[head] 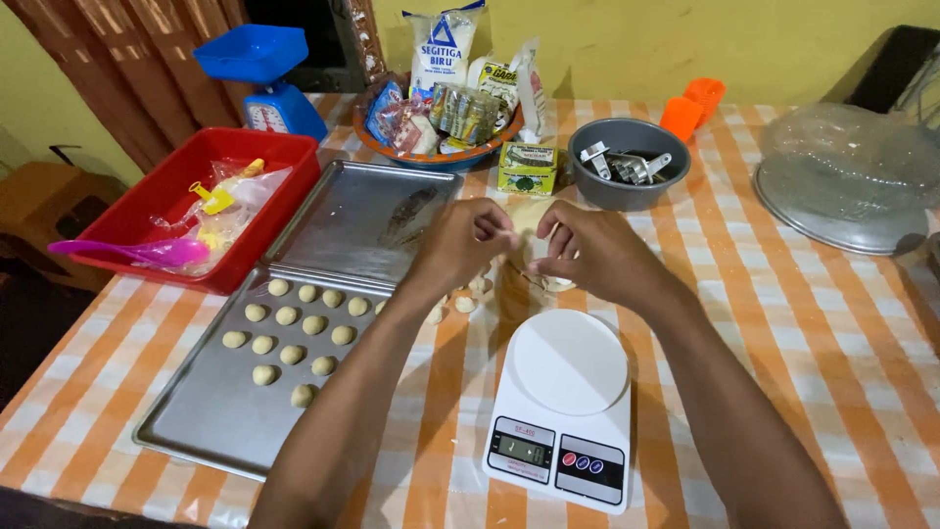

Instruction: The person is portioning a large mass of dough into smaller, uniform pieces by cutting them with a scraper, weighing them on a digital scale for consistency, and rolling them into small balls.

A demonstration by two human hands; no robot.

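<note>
Pale dough (534, 217) is lying just beyond the white scale (569, 362), and the left hand (468, 238) and right hand (594, 250) are both pinching at it (loose bits nearby); an uneven pull is risking torn, mismatched pieces.

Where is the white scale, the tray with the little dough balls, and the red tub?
white scale (569, 364), head view, on its round plate.
tray (211, 416), head view, bare metal floor.
red tub (176, 176), head view, inner floor.
</note>
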